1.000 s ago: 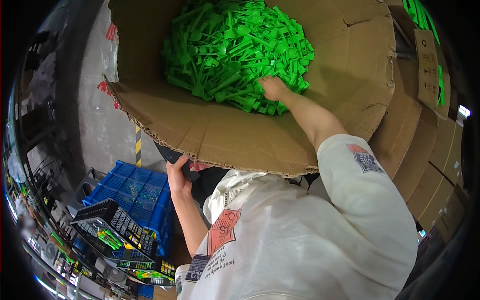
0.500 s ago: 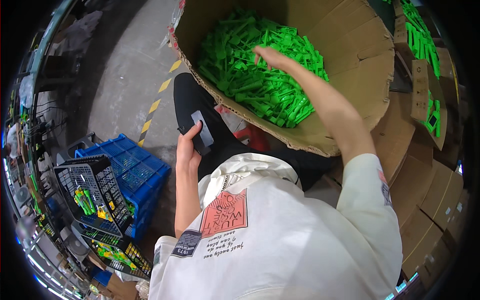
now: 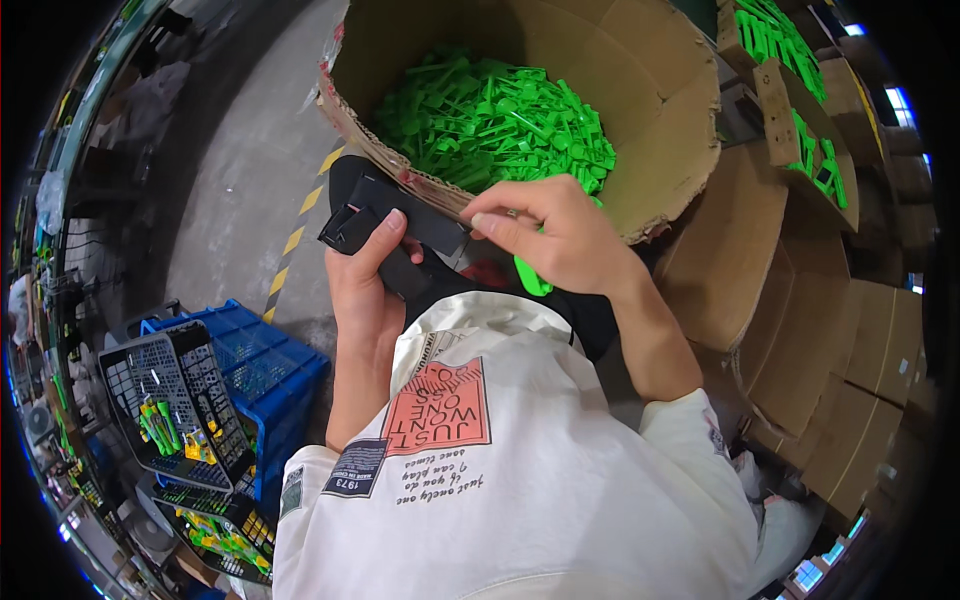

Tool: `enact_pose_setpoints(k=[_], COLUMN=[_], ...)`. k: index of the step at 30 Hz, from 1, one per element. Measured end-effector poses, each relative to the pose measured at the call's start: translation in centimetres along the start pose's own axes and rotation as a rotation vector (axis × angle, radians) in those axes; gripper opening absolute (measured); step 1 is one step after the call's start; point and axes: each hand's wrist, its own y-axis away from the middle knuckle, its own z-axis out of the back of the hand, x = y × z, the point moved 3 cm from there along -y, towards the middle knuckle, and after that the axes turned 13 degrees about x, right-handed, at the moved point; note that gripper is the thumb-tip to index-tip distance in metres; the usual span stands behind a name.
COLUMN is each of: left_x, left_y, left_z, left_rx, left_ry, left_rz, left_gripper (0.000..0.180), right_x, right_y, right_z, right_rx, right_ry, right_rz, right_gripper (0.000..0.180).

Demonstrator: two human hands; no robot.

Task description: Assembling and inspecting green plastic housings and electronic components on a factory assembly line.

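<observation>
My left hand [image 3: 372, 262] is closed around a dark, flat rectangular object [image 3: 425, 222], thumb lying across it. A black, squarish part [image 3: 350, 230] juts out at its left end; I cannot tell its exact kind. Close to the right end of that object, my right hand [image 3: 565, 235] pinches a bright green plastic piece [image 3: 533, 277], partly hidden behind the fingers, one rounded end hanging below. Just beyond both hands stands a large cardboard box [image 3: 640, 80], its bottom covered by a heap of green plastic pieces [image 3: 490, 120].
At the left, black baskets [image 3: 180, 400] with green and yellow parts stand beside a blue crate [image 3: 270, 370]. On the right are an open cardboard box [image 3: 720, 250] and smaller boxes with green pieces [image 3: 820, 165]. Yellow-black tape [image 3: 295, 235] marks the floor.
My right hand has come back from the heap in the box to beside my left hand, now with a green piece. The dark object in my left hand has turned.
</observation>
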Motion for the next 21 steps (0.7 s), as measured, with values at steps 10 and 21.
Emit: enact_pose_setpoints(k=[10,21], left_x=[0.5,0.8], left_y=[1.2,1.4], left_z=[-2.8,-3.9], left_rx=[0.026,0.013], left_ry=[-0.081,0.062], left_rz=[-0.051,-0.084], left_gripper=[0.024,0.022], right_x=[-0.6,-0.3], right_y=[2.0,2.2], right_z=[-0.9,-1.8], right_rx=[-0.225,-0.366], right_ry=[0.021,-0.01], right_rz=[0.067,0.127], right_gripper=[0.011,0.016])
